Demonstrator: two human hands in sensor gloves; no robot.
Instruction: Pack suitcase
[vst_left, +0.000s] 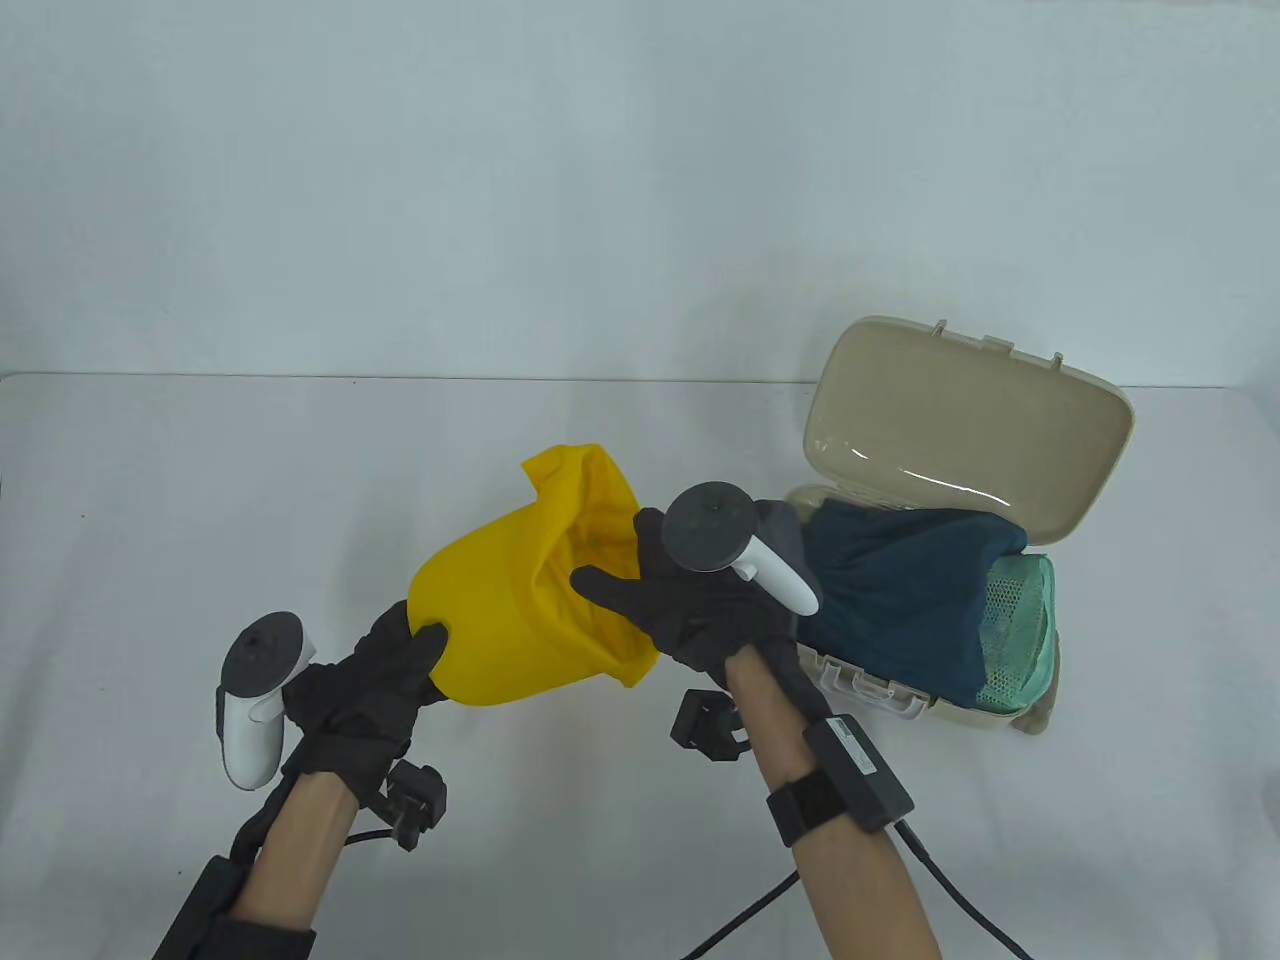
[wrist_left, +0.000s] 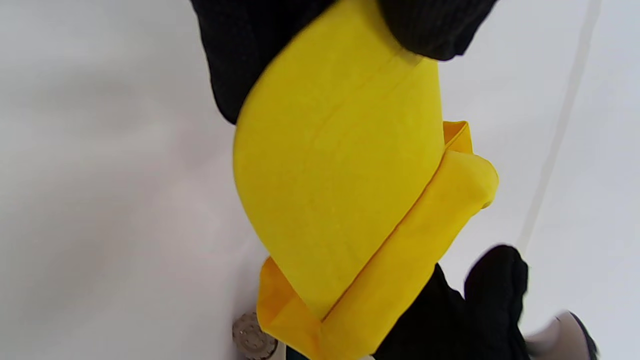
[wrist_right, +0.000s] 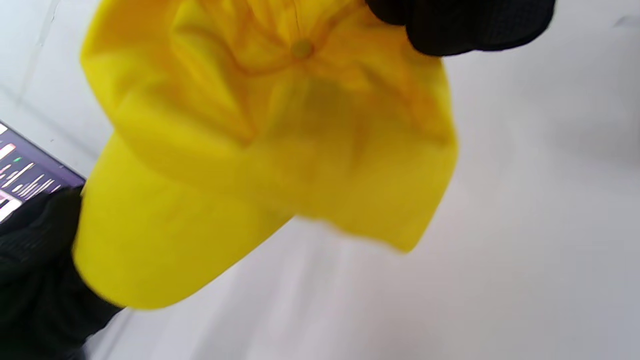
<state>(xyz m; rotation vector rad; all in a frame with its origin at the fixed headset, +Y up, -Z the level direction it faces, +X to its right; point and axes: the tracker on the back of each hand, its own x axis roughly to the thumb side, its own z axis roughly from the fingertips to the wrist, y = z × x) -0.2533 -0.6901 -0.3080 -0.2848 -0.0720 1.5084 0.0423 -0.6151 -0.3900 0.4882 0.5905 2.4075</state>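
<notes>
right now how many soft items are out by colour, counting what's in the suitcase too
yellow: 1, the cap held in the grip of both the left hand and the right hand
dark blue: 1, the garment draped over the open suitcase
green: 1, the mesh pouch in the suitcase
total: 3

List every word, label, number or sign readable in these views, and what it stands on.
None can be read.
Screen at the right wrist view's left edge: rows of text, too blurred and small to read.
Yellow cap, suitcase, hand trackers: no visible markings.
</notes>
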